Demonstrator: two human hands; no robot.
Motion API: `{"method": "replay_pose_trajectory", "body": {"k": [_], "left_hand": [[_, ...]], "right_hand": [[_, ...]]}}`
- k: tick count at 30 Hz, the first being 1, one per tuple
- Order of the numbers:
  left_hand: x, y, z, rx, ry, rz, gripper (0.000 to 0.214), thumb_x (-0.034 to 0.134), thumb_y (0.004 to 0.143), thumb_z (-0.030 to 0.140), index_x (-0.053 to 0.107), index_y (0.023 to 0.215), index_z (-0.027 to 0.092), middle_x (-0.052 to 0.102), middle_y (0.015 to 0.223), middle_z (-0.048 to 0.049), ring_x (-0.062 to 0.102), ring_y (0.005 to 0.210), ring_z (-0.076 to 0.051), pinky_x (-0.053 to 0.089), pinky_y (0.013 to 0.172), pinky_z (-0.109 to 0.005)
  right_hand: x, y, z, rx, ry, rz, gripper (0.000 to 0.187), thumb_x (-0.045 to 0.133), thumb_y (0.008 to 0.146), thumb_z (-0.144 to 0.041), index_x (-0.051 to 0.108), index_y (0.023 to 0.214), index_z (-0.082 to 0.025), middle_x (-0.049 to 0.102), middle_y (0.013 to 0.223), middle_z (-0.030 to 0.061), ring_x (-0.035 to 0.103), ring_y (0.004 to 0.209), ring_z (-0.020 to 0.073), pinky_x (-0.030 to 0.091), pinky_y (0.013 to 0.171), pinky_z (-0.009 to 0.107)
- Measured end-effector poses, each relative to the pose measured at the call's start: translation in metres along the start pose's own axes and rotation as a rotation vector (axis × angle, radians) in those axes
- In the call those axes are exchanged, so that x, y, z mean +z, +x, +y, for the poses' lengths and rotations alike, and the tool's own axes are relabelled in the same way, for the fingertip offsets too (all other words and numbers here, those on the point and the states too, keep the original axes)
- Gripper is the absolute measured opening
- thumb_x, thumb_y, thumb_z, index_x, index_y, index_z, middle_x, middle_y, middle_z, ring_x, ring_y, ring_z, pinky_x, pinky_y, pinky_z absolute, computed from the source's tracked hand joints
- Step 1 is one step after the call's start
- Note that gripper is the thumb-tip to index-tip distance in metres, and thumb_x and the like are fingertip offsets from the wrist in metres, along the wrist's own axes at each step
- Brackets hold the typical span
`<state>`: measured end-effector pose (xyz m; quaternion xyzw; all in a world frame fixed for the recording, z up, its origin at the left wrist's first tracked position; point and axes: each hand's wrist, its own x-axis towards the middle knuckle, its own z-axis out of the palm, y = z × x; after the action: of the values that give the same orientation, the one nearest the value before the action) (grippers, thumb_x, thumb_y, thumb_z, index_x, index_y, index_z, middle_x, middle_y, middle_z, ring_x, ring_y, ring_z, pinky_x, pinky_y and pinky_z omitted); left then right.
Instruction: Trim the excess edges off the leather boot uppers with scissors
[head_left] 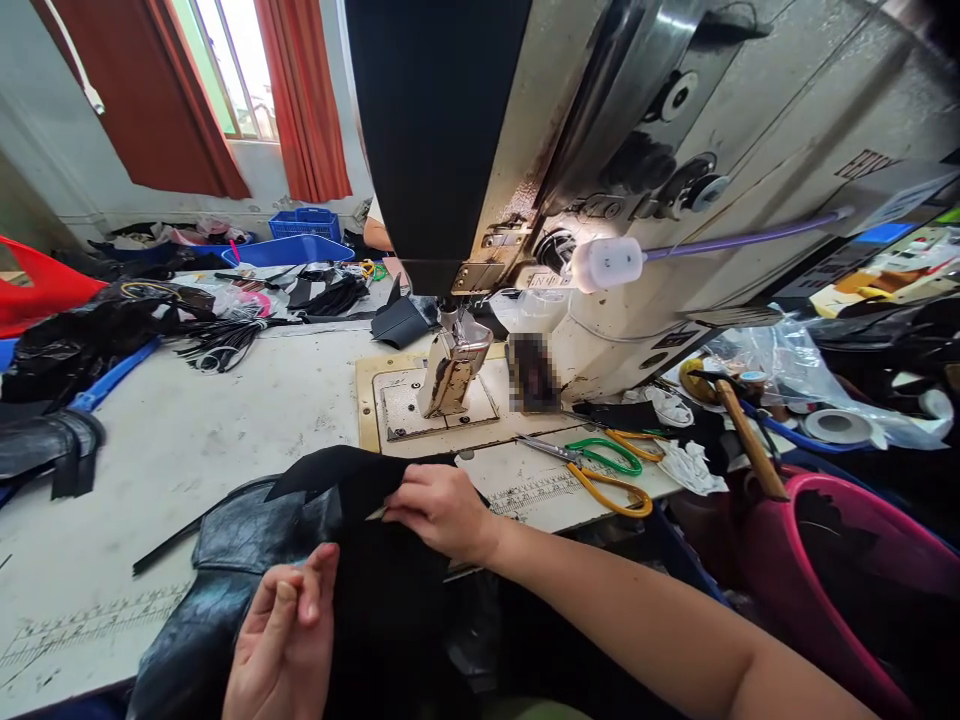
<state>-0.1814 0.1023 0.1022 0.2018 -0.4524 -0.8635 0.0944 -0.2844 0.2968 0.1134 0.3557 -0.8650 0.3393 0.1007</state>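
Observation:
My right hand pinches a small pale pointed tool between thumb and fingers, its tip over black fabric. Just what kind of tool it is does not show. My left hand is loosely curled beside the fabric, thumb near the fingertips, with nothing visible in it. Under and beyond my left hand lies a shiny black leather piece, joined or overlapped with the fabric; a narrow black strip sticks out to its left. The work hangs over the table's front edge, close to the sewing machine's post.
Green- and orange-handled scissors lie right of the machine's post. The machine head overhangs the white table. A pink bin stands at right. Black leather pieces and blue baskets are at left and back.

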Motion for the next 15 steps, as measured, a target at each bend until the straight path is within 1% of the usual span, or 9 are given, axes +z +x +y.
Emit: {"method": "replay_pose_trajectory", "body": {"k": [2,3,5,6,7,9,11,12,15], "left_hand": [[-0.009,0.001,-0.003,0.107,0.185,-0.097,0.028,0.068,0.079,0.05,0.061,0.07,0.024,0.053,0.06,0.0018,0.062,0.104,-0.022,0.041,0.108,-0.042],[-0.012,0.0,-0.007,0.182,0.363,-0.17,0.032,0.063,0.082,0.051,0.06,0.067,0.023,0.059,0.069,-0.001,0.061,0.106,-0.024,0.043,0.105,-0.044],[-0.011,-0.005,-0.019,0.402,0.822,-0.314,0.034,0.069,0.075,0.056,0.064,0.073,0.022,0.064,0.092,-0.0083,0.057,0.109,-0.032,0.047,0.098,-0.05],[-0.007,-0.008,-0.028,0.539,1.057,-0.351,0.041,0.075,0.067,0.057,0.067,0.085,0.021,0.062,0.102,-0.0123,0.055,0.11,-0.036,0.048,0.095,-0.054],[-0.002,-0.011,-0.038,0.684,1.262,-0.351,0.055,0.08,0.061,0.056,0.067,0.1,0.019,0.06,0.109,-0.016,0.053,0.111,-0.04,0.047,0.093,-0.058],[0.009,-0.018,-0.058,0.931,1.539,-0.235,0.076,0.078,0.065,0.051,0.056,0.125,0.011,0.054,0.118,-0.0229,0.048,0.114,-0.045,0.042,0.095,-0.066],[0.014,-0.021,-0.071,1.068,1.647,-0.109,0.07,0.067,0.077,0.039,0.045,0.135,0.007,0.052,0.12,-0.0254,0.049,0.113,-0.045,0.042,0.095,-0.065],[0.013,-0.021,-0.073,1.105,1.644,-0.09,0.064,0.061,0.08,0.033,0.043,0.137,0.01,0.053,0.12,-0.0241,0.051,0.112,-0.043,0.043,0.094,-0.063],[0.0,-0.015,-0.061,1.088,1.453,-0.227,0.05,0.047,0.089,0.022,0.043,0.138,0.029,0.061,0.117,-0.0127,0.059,0.108,-0.034,0.049,0.09,-0.051]], "right_hand": [[-0.016,-0.006,0.007,0.119,0.053,0.081,0.017,0.06,0.092,-0.035,0.067,0.097,-0.02,0.06,0.089,0.0037,0.058,0.08,0.0145,0.044,0.072,0.026],[-0.024,-0.009,0.012,0.209,0.099,0.107,0.024,0.065,0.089,-0.037,0.065,0.106,-0.02,0.059,0.097,0.0053,0.058,0.085,0.0157,0.045,0.076,0.027],[-0.037,-0.013,0.024,0.407,0.224,0.094,0.059,0.08,0.073,-0.042,0.056,0.123,-0.022,0.057,0.107,0.0062,0.056,0.094,0.0192,0.044,0.081,0.03],[-0.041,-0.013,0.029,0.493,0.29,0.065,0.073,0.085,0.065,-0.042,0.053,0.128,-0.023,0.057,0.107,0.0053,0.055,0.094,0.0203,0.043,0.082,0.032],[-0.043,-0.013,0.034,0.561,0.35,0.028,0.077,0.087,0.061,-0.04,0.053,0.129,-0.023,0.058,0.103,0.0037,0.055,0.092,0.0204,0.042,0.081,0.032],[-0.043,-0.01,0.039,0.617,0.436,-0.036,0.061,0.085,0.062,-0.038,0.061,0.115,-0.02,0.059,0.087,0.0004,0.055,0.081,0.0178,0.041,0.076,0.03],[-0.042,-0.007,0.037,0.65,0.542,-0.091,0.039,0.082,0.064,-0.041,0.066,0.09,-0.016,0.055,0.073,-0.002,0.049,0.069,0.0138,0.037,0.067,0.027],[-0.043,-0.005,0.034,0.657,0.605,-0.122,0.037,0.081,0.065,-0.045,0.065,0.08,-0.015,0.052,0.067,-0.0029,0.046,0.064,0.0123,0.035,0.062,0.026],[-0.051,-0.004,0.019,0.64,0.821,-0.22,0.048,0.079,0.062,-0.059,0.062,0.071,-0.015,0.043,0.058,-0.0047,0.035,0.054,0.0091,0.027,0.051,0.023]]}}
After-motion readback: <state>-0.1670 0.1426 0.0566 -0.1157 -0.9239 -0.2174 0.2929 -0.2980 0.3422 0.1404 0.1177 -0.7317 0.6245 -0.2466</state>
